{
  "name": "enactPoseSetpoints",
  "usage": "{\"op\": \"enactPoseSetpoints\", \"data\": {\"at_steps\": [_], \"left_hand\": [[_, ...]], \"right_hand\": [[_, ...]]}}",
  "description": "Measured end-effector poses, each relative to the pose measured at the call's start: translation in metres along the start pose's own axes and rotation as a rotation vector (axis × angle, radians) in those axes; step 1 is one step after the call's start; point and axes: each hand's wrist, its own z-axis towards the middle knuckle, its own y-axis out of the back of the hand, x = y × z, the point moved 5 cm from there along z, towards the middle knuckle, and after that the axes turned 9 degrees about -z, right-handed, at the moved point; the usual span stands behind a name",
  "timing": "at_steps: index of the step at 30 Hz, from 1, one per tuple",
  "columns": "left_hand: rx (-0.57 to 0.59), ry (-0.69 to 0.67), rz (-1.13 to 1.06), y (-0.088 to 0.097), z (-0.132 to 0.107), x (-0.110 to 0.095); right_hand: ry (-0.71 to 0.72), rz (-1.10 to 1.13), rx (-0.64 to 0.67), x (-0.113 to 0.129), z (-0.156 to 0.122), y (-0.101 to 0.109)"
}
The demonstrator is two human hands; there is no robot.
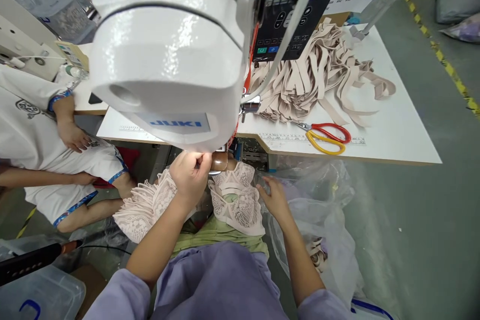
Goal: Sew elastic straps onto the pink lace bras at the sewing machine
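Likely stitching by table's front edge (375, 156): left hand (190, 176) pinched, contents hidden; loose right hand (274, 197) should next guide lace bra (244, 208).

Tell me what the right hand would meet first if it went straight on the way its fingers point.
Probably the beige lace garment, near its upper right edge: the right hand points up and left toward it. Depth is unclear, so it might pass above.
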Motion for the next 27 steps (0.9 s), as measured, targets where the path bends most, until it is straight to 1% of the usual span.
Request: {"op": "enactPoseSetpoints", "data": {"at_steps": [2, 4, 7, 10, 12, 13, 15, 16, 19, 21, 24, 27], "left_hand": [[-0.001, -0.005, 0.004, 0.0, 0.0, 0.0], [0.012, 0.008, 0.017, 0.0, 0.0, 0.001], [0.038, 0.023, 0.034, -0.001, 0.001, 0.003], [0.056, 0.011, 0.039, -0.001, 0.003, 0.002], [0.069, 0.003, 0.036, 0.0, 0.004, 0.0], [0.074, 0.001, 0.034, 0.0, 0.005, 0.0], [0.085, 0.0, 0.034, 0.0, 0.005, 0.001], [0.091, -0.003, 0.038, 0.0, 0.005, 0.002], [0.111, -0.024, 0.056, 0.002, 0.006, 0.004], [0.144, -0.047, 0.057, 0.004, 0.007, 0.003], [0.273, -0.095, 0.082, 0.007, 0.011, -0.003], [0.422, -0.141, 0.146, 0.01, 0.016, -0.013]], "right_hand": [[0.013, 0.088, -0.02, 0.028, 0.002, 0.008], [0.087, 0.172, -0.055, 0.068, 0.002, 0.022], [0.316, 0.22, -0.163, 0.145, -0.005, 0.053], [0.583, 0.18, -0.267, 0.216, -0.013, 0.078], [0.734, 0.105, -0.295, 0.249, -0.014, 0.084], [0.784, 0.062, -0.299, 0.261, -0.012, 0.084], [0.83, -0.005, -0.294, 0.274, -0.007, 0.081], [0.828, -0.023, -0.283, 0.278, -0.004, 0.08], [0.796, -0.039, -0.222, 0.283, 0.003, 0.08], [0.762, -0.065, -0.174, 0.285, 0.005, 0.082], [0.725, -0.128, -0.138, 0.29, 0.006, 0.085], [0.713, -0.188, -0.165, 0.297, 0.004, 0.087]]}}
